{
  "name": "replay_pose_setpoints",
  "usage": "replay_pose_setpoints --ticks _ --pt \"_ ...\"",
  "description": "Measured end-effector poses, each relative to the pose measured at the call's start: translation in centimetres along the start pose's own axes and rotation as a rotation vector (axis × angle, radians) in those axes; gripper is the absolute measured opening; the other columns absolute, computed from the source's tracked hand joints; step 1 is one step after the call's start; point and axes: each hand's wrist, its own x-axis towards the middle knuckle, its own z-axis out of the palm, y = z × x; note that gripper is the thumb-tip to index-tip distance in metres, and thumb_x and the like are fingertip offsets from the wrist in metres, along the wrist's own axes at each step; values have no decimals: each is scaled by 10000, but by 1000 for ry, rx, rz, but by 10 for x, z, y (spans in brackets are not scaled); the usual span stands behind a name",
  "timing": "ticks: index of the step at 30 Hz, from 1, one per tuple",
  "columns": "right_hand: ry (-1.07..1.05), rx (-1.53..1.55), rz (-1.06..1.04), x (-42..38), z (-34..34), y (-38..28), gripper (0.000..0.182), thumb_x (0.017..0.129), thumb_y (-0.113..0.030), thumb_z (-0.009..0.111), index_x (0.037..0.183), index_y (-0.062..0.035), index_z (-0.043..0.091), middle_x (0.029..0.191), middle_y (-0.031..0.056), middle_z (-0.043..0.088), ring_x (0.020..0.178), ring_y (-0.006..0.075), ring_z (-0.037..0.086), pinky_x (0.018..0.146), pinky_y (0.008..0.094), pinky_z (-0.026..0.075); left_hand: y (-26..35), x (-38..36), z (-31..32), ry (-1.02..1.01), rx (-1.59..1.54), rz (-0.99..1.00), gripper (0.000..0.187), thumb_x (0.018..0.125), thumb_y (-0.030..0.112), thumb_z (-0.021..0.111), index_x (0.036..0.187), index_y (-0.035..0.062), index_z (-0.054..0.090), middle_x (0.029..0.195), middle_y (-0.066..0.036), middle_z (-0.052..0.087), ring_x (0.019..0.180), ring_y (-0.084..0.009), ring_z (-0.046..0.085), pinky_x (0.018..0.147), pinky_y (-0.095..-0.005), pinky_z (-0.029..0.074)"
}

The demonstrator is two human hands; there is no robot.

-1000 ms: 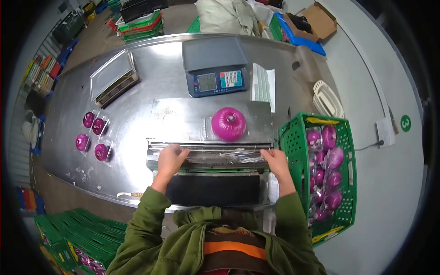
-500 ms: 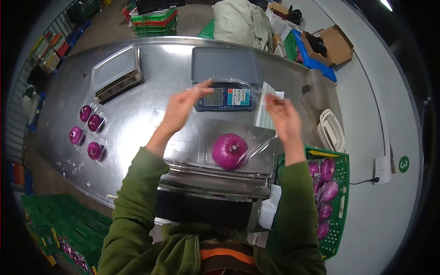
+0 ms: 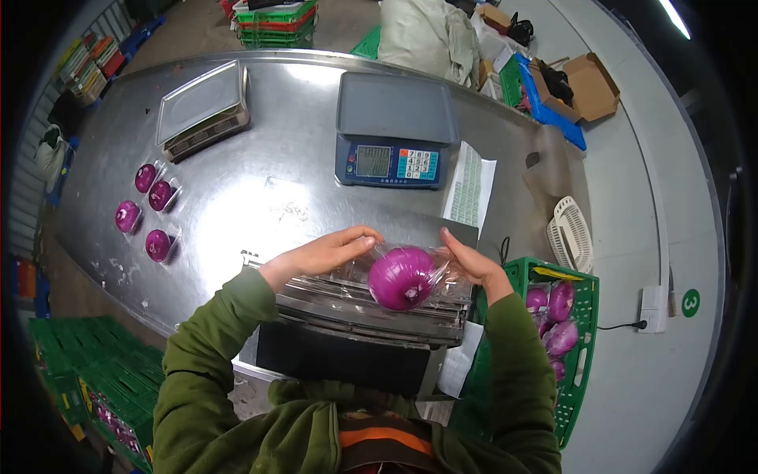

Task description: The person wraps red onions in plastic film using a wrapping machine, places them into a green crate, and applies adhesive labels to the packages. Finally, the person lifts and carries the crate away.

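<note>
A large purple onion (image 3: 399, 272), wrapped in clear plastic film (image 3: 448, 276), is between my two hands over the front of the metal wrapping machine (image 3: 371, 322). My left hand (image 3: 330, 251) is closed at the onion's left side, its fingers together on the film edge. At the right, my right hand (image 3: 472, 262) grips the gathered film, with its thumb pointing up and its other fingers partly hidden. The onion's root end faces toward me. Any tray beneath it is hard to make out.
Several wrapped onions (image 3: 159, 246) sit at the table's left. A digital scale (image 3: 396, 110) stands ahead, a second scale (image 3: 201, 110) at far left. Beside the first scale lies a printed sheet (image 3: 469, 186). A green crate (image 3: 583, 347) of onions and a white basket (image 3: 570, 235) are on the right.
Both hands have come down and toward me from above the onion to its sides. The film now wraps around the onion, which has tipped so its end faces me.
</note>
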Motion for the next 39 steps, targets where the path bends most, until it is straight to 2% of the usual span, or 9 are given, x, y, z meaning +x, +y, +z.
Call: replay_pose_setpoints --ticks 7,12,17,22,27,28,31,35,39 --pt "188 377 -164 -19 27 45 713 1003 -564 404 1262 90 523 1093 207 652 899 265 686 659 314 551 -65 -12 12 277 -375 -102 598 994 458 523 1238 -86 560 1056 -153 613 899 -263 645 813 -379 584" --pt "406 467 -422 -47 62 54 522 1055 -393 401 1139 83 596 981 165 694 477 65 397 415 225 281 -58 -32 22 448 -553 -111 348 1010 272 544 996 -55 661 805 -86 665 531 -124 550 470 -249 433" --pt "375 441 -298 -148 133 80 515 1058 -385 396 1102 71 631 779 118 681 429 59 341 410 239 266 -34 -104 48 181 -415 -239 361 1007 286 543 942 -45 671 852 -115 708 475 -99 508 440 -238 428" --pt "247 741 -116 -180 210 156 463 1044 -375 448 984 32 663 653 3 566 475 67 389 446 206 347 -47 -159 75 136 -145 -295 347 976 313 607 833 -2 627 686 -56 653 488 -88 526 439 -242 436" --pt "1281 -16 -252 -176 286 199 373 1012 -305 514 878 9 665 643 102 620 549 190 572 532 344 435 -90 -152 129 540 313 118 397 950 240 636 678 -3 478 546 -135 430 512 -195 332 500 -371 342" --pt "1341 27 -232 -175 295 212 323 995 -271 539 892 16 647 702 186 646 651 321 650 603 433 465 -93 -148 134 572 422 146 397 957 225 621 673 -8 471 581 -195 442 488 -306 388 501 -413 348" --pt "1590 -213 -99 -153 310 291 369 1006 -269 514 803 21 618 675 192 623 630 374 604 586 444 438 -132 -123 139 551 585 280 385 946 224 634 670 -3 490 609 -212 496 532 -401 465 514 -453 365" --pt "1620 48 434 -92 323 320 471 1015 -397 432 881 9 628 798 249 659 763 461 633 682 504 484 -151 -81 163 603 1003 655 292 892 206 687 683 87 521 662 -112 550 560 -331 562 500 -432 439" --pt "1332 774 -34 -25 363 331 452 1015 -414 411 1081 -31 642 994 212 665 949 358 649 817 440 512 -144 -51 200 411 1010 713 198 819 154 660 697 99 515 679 -86 541 649 -324 583 559 -422 461"
